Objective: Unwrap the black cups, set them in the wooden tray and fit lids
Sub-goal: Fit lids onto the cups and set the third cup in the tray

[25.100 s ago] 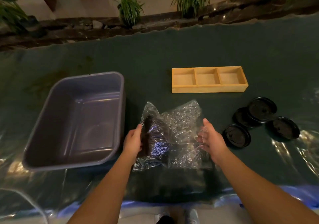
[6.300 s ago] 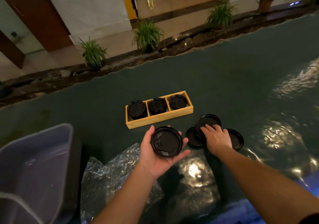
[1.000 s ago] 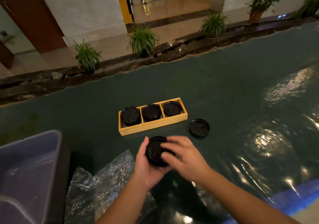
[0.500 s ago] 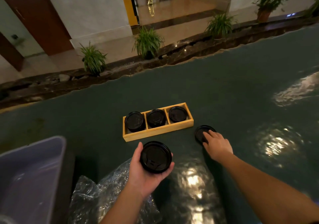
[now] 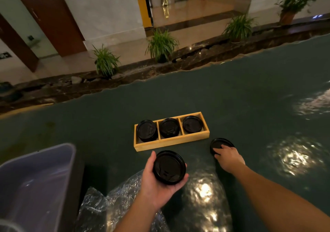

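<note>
Nearest the camera, the left hand is cupping a lidded black cup in its curled palm. Beyond, the right hand is resting its fingers on a loose lid lying on the table. Farther off, three lidded cups are sitting in the wooden tray.

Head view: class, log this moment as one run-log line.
left hand: cradles black lid | right hand: fingers on table lid | wooden tray: three black cups
</note>
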`<state>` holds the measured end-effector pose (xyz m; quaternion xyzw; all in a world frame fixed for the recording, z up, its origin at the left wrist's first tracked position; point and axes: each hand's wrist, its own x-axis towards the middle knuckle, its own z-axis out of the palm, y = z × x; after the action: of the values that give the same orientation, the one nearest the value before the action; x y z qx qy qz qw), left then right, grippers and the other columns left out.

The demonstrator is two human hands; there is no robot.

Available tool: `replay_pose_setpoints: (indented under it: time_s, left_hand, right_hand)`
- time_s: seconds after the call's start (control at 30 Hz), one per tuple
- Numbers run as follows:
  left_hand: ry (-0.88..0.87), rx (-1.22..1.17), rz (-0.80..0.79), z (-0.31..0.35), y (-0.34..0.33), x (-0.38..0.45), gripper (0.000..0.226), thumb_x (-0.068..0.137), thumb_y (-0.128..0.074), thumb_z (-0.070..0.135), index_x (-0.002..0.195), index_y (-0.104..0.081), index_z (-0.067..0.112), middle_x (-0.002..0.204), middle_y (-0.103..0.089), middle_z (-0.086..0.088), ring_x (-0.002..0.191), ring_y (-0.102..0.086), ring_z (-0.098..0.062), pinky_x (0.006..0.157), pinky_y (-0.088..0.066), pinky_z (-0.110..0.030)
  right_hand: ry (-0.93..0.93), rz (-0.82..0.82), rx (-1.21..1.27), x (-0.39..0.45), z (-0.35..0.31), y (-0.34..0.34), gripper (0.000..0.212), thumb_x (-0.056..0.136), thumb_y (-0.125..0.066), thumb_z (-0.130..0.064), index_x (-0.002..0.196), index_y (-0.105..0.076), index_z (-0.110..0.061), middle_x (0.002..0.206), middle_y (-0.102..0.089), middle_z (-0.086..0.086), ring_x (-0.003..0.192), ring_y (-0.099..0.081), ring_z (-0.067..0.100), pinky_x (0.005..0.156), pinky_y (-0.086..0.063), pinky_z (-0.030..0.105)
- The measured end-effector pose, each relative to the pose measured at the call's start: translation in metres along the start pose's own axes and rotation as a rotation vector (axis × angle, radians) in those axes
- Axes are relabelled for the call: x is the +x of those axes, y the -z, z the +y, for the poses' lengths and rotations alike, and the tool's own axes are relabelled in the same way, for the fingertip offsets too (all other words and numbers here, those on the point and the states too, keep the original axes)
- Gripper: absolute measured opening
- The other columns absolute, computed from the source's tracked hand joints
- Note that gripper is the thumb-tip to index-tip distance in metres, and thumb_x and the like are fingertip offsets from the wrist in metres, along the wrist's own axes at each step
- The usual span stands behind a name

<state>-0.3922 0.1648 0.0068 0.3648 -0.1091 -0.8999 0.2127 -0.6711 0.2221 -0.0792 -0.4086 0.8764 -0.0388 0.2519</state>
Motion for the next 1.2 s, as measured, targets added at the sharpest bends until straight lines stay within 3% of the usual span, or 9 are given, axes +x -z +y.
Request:
replay_pose_setpoints:
  time_s: [0.2,0.27,0.33,0.47,0.6,0.77,0.9,1.03,1.2]
  left_hand:
    - [-0.035,-0.005,0.015,0.002,0.001,-0.010,0.064,0.068,-0.074,0.054,0.104,-0.075,0.001,0.115,-0.068,-0.028,0.100,-0.068,-0.045,0.078,-0.056,-0.054]
    - [-0.037,-0.004,0.033,0.000,0.002,-0.015,0.067,0.066,-0.076,0.053,0.107,-0.074,0.001,0.117,-0.067,-0.029,0.099,-0.068,-0.045,0.079,-0.056,-0.054]
    - [-0.038,0.005,0.050,-0.003,0.004,-0.019,0.069,0.065,-0.078,0.053,0.110,-0.072,0.000,0.119,-0.066,-0.030,0.100,-0.067,-0.045,0.080,-0.055,-0.054]
    - [-0.041,0.018,0.030,-0.010,0.008,-0.025,0.067,0.072,-0.073,0.055,0.114,-0.072,0.003,0.123,-0.065,-0.028,0.111,-0.064,-0.044,0.084,-0.054,-0.055]
    - [-0.059,0.023,-0.075,-0.016,0.011,-0.031,0.068,0.079,-0.061,0.061,0.117,-0.071,0.006,0.122,-0.067,-0.024,0.108,-0.067,-0.041,0.088,-0.055,-0.053]
    - [-0.042,0.027,-0.062,-0.028,0.019,-0.034,0.080,0.073,-0.067,0.065,0.119,-0.067,0.000,0.112,-0.068,-0.021,0.105,-0.066,-0.038,0.099,-0.049,-0.047]
    - [-0.021,0.056,-0.062,-0.039,0.026,-0.037,0.086,0.072,-0.070,0.067,0.123,-0.066,-0.001,0.119,-0.066,-0.023,0.112,-0.064,-0.039,0.102,-0.049,-0.049]
    - [0.012,0.094,-0.103,-0.044,0.029,-0.041,0.077,0.066,-0.082,0.054,0.118,-0.069,-0.002,0.115,-0.068,-0.024,0.108,-0.066,-0.040,0.092,-0.053,-0.051]
    - [0.030,0.057,-0.114,-0.047,0.030,-0.045,0.071,0.070,-0.077,0.054,0.115,-0.071,-0.001,0.113,-0.069,-0.027,0.105,-0.067,-0.042,0.085,-0.055,-0.052]
  right_hand:
    - [-0.164,0.140,0.990,-0.035,-0.034,0.016,0.038,0.097,-0.053,-0.033,0.135,-0.055,-0.029,0.125,-0.063,-0.002,0.107,-0.059,0.019,0.086,-0.044,0.031]
    - [-0.066,0.111,1.101,-0.060,-0.052,0.018,0.033,0.095,-0.055,-0.034,0.128,-0.060,-0.034,0.116,-0.066,-0.009,0.103,-0.059,0.013,0.088,-0.045,0.031]
    - [0.087,0.113,1.098,-0.090,-0.072,0.018,0.032,0.094,-0.058,-0.035,0.126,-0.062,-0.037,0.120,-0.065,-0.013,0.114,-0.057,0.010,0.097,-0.042,0.030]
    - [0.473,0.192,0.959,-0.151,-0.106,0.021,0.034,0.094,-0.060,-0.023,0.120,-0.058,-0.045,0.126,-0.054,-0.026,0.121,-0.048,-0.008,0.095,-0.030,0.001]
    - [0.684,0.203,0.547,-0.187,-0.119,0.005,0.036,0.097,-0.053,-0.033,0.128,-0.054,-0.049,0.140,-0.040,-0.025,0.129,-0.027,-0.012,0.105,-0.014,0.007]
    - [0.678,0.178,0.282,-0.205,-0.115,-0.011,0.040,0.098,-0.037,-0.045,0.137,-0.041,-0.052,0.153,-0.031,-0.019,0.141,-0.018,0.000,0.113,-0.014,0.029]
    - [0.656,0.157,0.257,-0.211,-0.105,-0.013,0.040,0.095,-0.036,-0.052,0.133,-0.047,-0.051,0.148,-0.035,-0.021,0.139,-0.019,0.001,0.114,-0.015,0.033]
    - [0.649,0.157,0.279,-0.216,-0.101,-0.016,0.042,0.087,-0.044,-0.057,0.127,-0.054,-0.049,0.143,-0.039,-0.022,0.136,-0.018,0.000,0.111,-0.015,0.031]
    - [0.644,0.215,0.239,-0.221,-0.106,-0.022,0.050,0.077,-0.043,-0.065,0.123,-0.055,-0.050,0.145,-0.036,-0.021,0.142,-0.003,0.010,0.117,-0.010,0.042]
